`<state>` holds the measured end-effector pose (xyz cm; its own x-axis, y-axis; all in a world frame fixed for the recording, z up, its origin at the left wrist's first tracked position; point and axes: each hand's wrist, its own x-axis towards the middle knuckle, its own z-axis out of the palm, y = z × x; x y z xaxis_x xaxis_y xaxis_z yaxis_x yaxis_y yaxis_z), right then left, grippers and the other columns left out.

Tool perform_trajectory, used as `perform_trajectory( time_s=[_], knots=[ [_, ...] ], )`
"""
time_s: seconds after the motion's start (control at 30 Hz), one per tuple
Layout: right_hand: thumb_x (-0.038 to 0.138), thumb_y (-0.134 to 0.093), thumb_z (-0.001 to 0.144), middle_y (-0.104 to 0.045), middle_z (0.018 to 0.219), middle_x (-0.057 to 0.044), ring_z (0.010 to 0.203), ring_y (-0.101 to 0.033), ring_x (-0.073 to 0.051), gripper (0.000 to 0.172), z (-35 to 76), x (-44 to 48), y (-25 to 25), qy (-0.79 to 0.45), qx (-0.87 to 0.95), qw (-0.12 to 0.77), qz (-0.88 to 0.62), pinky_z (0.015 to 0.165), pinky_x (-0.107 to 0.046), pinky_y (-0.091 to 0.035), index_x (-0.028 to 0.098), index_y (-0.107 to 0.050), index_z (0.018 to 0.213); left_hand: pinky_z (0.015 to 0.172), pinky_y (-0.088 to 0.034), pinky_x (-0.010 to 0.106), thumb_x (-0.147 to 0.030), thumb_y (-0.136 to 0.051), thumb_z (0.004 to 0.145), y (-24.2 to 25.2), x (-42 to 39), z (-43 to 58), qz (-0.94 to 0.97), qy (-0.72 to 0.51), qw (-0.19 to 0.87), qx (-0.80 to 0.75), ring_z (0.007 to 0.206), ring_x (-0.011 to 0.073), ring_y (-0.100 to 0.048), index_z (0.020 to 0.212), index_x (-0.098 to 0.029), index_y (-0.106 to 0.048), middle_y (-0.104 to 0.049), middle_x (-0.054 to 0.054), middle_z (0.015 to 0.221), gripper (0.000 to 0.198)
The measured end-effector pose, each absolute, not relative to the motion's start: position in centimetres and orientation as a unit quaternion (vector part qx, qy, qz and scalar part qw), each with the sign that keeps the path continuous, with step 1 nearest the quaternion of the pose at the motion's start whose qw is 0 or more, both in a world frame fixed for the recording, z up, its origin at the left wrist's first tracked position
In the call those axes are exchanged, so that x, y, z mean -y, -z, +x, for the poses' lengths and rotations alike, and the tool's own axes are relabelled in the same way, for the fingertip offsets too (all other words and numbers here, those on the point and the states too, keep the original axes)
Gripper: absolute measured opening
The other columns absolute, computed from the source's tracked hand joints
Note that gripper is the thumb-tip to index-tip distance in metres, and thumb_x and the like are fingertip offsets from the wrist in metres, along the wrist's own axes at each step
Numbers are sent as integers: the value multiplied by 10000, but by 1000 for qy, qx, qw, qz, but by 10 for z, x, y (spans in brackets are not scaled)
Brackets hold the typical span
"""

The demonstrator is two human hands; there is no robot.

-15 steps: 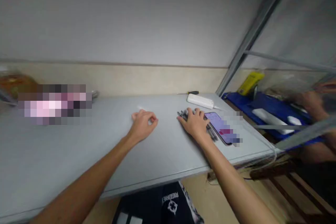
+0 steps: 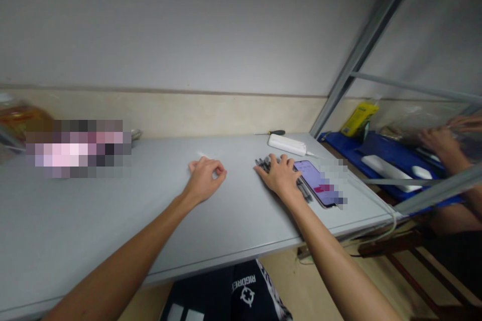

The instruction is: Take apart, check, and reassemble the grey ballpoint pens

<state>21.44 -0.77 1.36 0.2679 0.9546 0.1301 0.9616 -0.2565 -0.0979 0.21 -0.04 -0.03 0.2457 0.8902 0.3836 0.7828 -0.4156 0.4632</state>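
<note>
Neither hand had noticeably shifted, handling seemingly paused: left hand (image 2: 205, 180) curled, grip together, while right hand (image 2: 280, 173) lay, fingers apart, over pens (image 2: 305, 192) beside smartphone (image 2: 312, 176), toward worktop's (image 2: 233, 220) right edge.

- My forearms (image 2: 139, 248) are bare down to the fingers (image 2: 216, 164), one toward eight o'clock, one toward five.
- At six o'clock I wear a dark navy garment (image 2: 207, 283).
- Its white capitals (image 2: 244, 281) look like RIGORE, the end unclear.
- Below them sits a white crosshair emblem (image 2: 247, 296).
- Toward three o'clock from that, a black-and-white patterned strip (image 2: 271, 290).
- Toward nine, two pale blocks (image 2: 195, 315).
</note>
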Motion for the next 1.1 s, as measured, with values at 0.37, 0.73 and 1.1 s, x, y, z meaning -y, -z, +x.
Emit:
perform_trajectory(
  time_s=[0.37,0.73,1.1],
  knots=[
    [682,-403,766,-378,1249,-171,1136,-347,-379,688,218,4,-10,14,603,79,-794,842,-579,-302,252,-394,1303,842,-254,401,-316,-511,789,1,-1,2,783,-308,83,-533,878,210,-538,722,-220,-620,-669,0,754,161],
    [656,-391,792,-346,1298,-166,1146,-357,-367,655,213,11,-17,-3,613,84,-785,848,-556,-322,254,-378,1310,845,-253,398,-315,-509,790,-1,1,3,784,-308,84,-532,867,198,-537,720,-222,-617,-671,-4,754,159],
    [671,-413,772,-416,1232,-162,1129,-376,-366,659,214,9,-18,-8,621,63,-781,848,-565,-329,239,-419,1270,851,-256,406,-311,-498,790,-4,2,3,783,-298,90,-538,879,206,-539,714,-219,-615,-669,1,755,167]
  ],
)
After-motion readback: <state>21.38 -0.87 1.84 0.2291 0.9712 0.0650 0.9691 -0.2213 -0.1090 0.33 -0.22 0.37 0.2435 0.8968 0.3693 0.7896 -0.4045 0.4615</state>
